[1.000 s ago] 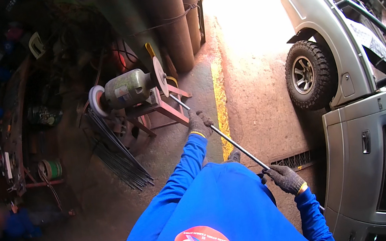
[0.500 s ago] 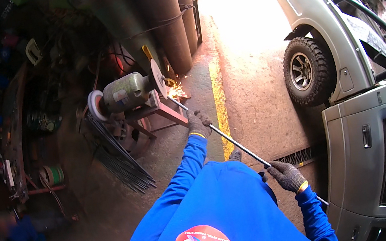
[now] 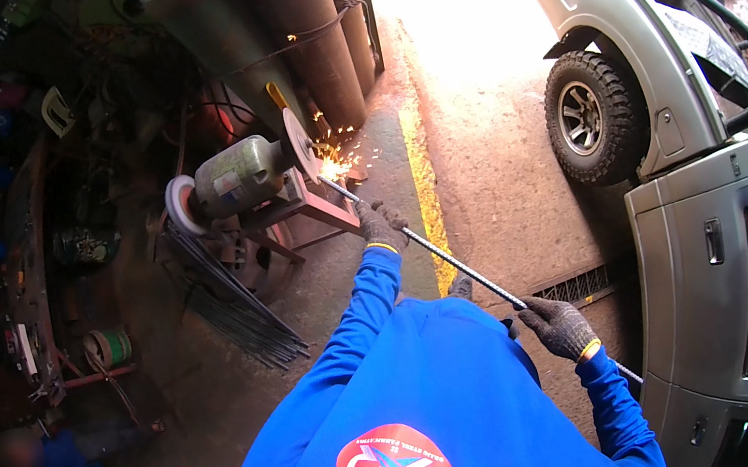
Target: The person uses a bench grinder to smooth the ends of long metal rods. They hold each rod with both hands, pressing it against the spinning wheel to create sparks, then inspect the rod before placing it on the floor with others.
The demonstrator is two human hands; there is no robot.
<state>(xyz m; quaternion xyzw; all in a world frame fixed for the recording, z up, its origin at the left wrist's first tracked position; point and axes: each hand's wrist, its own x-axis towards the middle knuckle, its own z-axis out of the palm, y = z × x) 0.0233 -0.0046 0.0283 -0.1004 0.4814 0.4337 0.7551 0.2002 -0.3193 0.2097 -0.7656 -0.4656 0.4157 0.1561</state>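
Ribbed steel rod (image 3: 463, 268) held in 2 gloved hands, long axis slanting from upper left to lower right. Left hand (image 3: 381, 228) is the nearer one to the bench grinder (image 3: 238, 175), fingers wrapped round the rod just short of its tip; right hand (image 3: 557, 326) is clenched on it farther back. That tip sits up and left of the left hand, at the thin disc's (image 3: 298, 143) lower edge. Sparks (image 3: 335, 162) blur things there, so can't swear exactly where they meet.
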